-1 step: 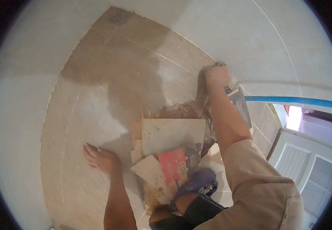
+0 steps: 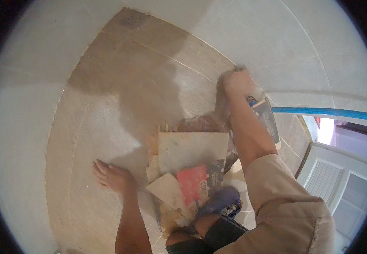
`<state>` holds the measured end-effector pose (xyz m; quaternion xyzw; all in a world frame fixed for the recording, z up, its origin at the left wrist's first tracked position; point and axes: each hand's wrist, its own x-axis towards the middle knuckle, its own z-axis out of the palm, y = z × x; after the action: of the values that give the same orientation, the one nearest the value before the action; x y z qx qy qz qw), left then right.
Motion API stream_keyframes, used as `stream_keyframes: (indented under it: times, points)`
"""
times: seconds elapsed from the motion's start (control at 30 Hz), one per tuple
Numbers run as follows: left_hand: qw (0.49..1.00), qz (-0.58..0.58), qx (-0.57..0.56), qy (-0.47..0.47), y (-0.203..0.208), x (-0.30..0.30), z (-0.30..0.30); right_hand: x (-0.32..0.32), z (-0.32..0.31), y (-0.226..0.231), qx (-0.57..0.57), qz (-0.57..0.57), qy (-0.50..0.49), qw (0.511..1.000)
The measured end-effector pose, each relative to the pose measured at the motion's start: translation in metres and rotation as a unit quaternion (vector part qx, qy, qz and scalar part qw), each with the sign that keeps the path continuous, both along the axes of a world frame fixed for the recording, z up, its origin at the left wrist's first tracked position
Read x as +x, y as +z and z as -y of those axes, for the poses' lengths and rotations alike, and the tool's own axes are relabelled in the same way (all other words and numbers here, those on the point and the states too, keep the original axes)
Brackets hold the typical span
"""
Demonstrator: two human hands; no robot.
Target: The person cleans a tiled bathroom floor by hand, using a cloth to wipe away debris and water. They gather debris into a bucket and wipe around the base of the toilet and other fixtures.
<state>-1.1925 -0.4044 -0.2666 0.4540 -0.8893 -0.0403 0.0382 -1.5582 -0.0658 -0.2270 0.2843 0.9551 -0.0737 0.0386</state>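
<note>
Right hand (image 2: pixel 237 84), motion-blurred, sits marginally further left than in the earlier frame, against a small dark item (image 2: pixel 241 68) at the floor's edge beside the wall (image 2: pixel 276 46); whether its fingers pinch that item cannot be told. Left hand (image 2: pixel 114 175), fingers extended and slightly apart, is practically unchanged over the tiled floor (image 2: pixel 103 131).

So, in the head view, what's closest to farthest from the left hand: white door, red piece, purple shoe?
1. Red piece, right of the left hand.
2. Purple shoe, farther right, lower.
3. White door, far right.
</note>
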Motion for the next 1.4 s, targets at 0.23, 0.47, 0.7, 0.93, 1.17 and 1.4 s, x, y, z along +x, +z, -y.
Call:
stream_keyframes:
  times: [0.23,0.47,0.7,0.93,1.17,1.4]
  points:
    - [0.996,-0.017,-0.066,-0.061,-0.024,0.013,0.011,-0.027,0.05,-0.039,-0.119,-0.224,0.2,0.946]
    - [0.994,0.011,-0.067,-0.082,-0.02,0.008,0.016,-0.061,0.102,-0.028,-0.017,-0.14,0.225,0.964]
    - [0.996,0.044,-0.057,-0.054,-0.017,0.009,0.022,-0.09,0.154,-0.052,-0.027,-0.23,0.12,0.965]
    - [0.998,0.034,-0.017,-0.059,-0.012,-0.001,0.016,-0.133,0.18,-0.073,-0.104,-0.317,0.344,0.878]
    - [0.997,0.054,-0.011,-0.045,-0.006,0.001,0.023,-0.123,0.249,-0.038,-0.042,-0.13,0.362,0.922]
    - [0.997,0.042,-0.005,-0.064,-0.008,-0.004,0.019,-0.195,0.28,-0.052,0.169,-0.171,0.471,0.849]
